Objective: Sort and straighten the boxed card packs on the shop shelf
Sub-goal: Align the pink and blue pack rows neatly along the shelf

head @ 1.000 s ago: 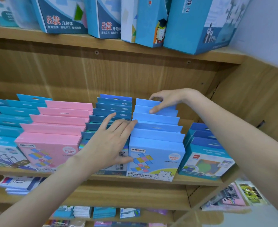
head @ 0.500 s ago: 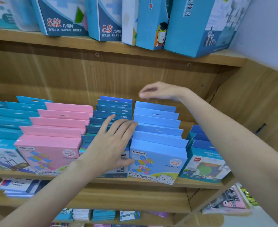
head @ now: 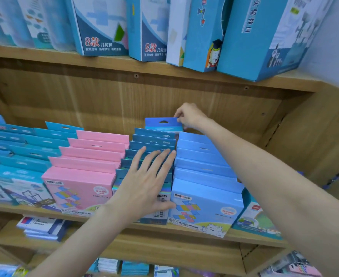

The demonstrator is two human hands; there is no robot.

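Sorting partly done: the left hand (head: 146, 188) lies flat, fingers straight, on the dark-blue row (head: 154, 142), while the right hand (head: 188, 116) pinches a raised dark-blue pack (head: 161, 123) at the row's 12 o'clock end, still unseated; pink row (head: 92, 152) and light-blue row (head: 202, 162) at 9 and 3 o'clock look aligned.

The left hand (head: 144, 184) hides the front pack of the dark blue row (head: 154, 145). The right hand's (head: 190, 116) fingertips are hidden behind the raised pack (head: 162, 123). Tall boxes (head: 264, 37) are cut off by the top edge. Small print on the pink pack (head: 76, 188) is unreadable.
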